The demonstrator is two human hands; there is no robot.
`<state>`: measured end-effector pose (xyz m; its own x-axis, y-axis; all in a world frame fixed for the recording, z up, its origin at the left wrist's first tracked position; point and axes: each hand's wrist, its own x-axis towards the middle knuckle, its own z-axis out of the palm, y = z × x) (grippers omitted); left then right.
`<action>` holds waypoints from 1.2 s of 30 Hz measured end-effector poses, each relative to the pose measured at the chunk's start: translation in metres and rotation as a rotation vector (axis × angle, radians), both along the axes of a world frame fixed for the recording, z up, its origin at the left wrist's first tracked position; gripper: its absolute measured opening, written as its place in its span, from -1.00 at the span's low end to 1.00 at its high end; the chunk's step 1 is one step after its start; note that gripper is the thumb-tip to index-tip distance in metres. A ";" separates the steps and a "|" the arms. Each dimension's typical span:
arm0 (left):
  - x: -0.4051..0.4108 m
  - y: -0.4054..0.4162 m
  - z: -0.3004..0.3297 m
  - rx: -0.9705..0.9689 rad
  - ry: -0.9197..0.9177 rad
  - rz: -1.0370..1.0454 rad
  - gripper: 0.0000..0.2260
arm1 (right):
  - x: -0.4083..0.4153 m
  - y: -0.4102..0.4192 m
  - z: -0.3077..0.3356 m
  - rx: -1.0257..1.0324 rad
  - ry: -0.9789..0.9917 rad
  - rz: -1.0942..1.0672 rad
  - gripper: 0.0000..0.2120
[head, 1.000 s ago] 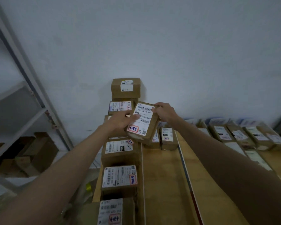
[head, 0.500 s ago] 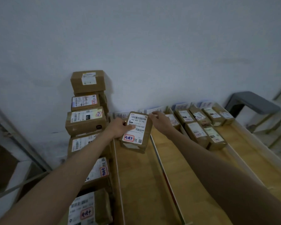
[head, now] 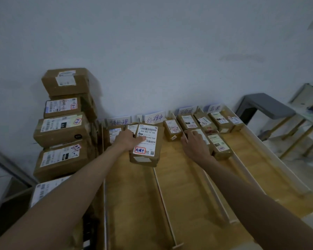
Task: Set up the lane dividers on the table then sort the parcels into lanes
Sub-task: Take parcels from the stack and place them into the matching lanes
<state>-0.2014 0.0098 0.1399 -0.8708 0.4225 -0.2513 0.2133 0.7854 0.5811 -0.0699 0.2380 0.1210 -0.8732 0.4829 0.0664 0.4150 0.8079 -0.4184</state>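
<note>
While gripped — parcel (head: 146, 145), left hand (head: 127, 139).

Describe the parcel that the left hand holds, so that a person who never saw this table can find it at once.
Start at the wooden table with white lane dividers against the wall. Near its far end, the left hand holds a brown parcel over the first divider from the left. Unlike its neighbours it is tilted, nearest the camera, and its white label carries a red-framed sticker at the lower left.

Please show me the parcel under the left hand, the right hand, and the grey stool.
parcel (head: 146, 147), head view, on its white label.
right hand (head: 194, 144), head view, back of hand.
grey stool (head: 266, 104), head view, seat top.
</note>
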 end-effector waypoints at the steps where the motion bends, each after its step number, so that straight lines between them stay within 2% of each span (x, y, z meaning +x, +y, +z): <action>1: 0.002 0.010 -0.007 0.009 -0.013 0.025 -0.66 | 0.001 0.013 -0.003 0.018 -0.001 0.005 -0.61; 8: 0.034 0.083 -0.064 0.160 -0.059 0.217 -0.68 | 0.003 0.104 -0.029 0.076 -0.047 0.100 -0.62; 16: 0.051 0.139 -0.099 0.039 -0.097 0.384 -0.52 | 0.002 0.172 -0.058 0.017 -0.099 0.153 -0.56; 20: 0.038 0.155 -0.103 -0.011 -0.105 0.416 -0.54 | -0.012 0.186 -0.069 0.034 -0.077 0.186 -0.56; 31: -0.070 0.168 -0.140 -0.048 -0.115 0.464 -0.48 | -0.082 0.195 -0.097 0.021 -0.054 0.234 -0.61; 36: -0.135 0.184 -0.159 -0.042 -0.142 0.489 -0.55 | -0.118 0.202 -0.110 0.086 -0.017 0.256 -0.61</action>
<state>-0.3365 0.1940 -0.0188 -0.9200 -0.0394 -0.3900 -0.2644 0.7969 0.5432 -0.1883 0.4404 0.0110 -0.9674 0.2395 0.0818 0.1990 0.9196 -0.3388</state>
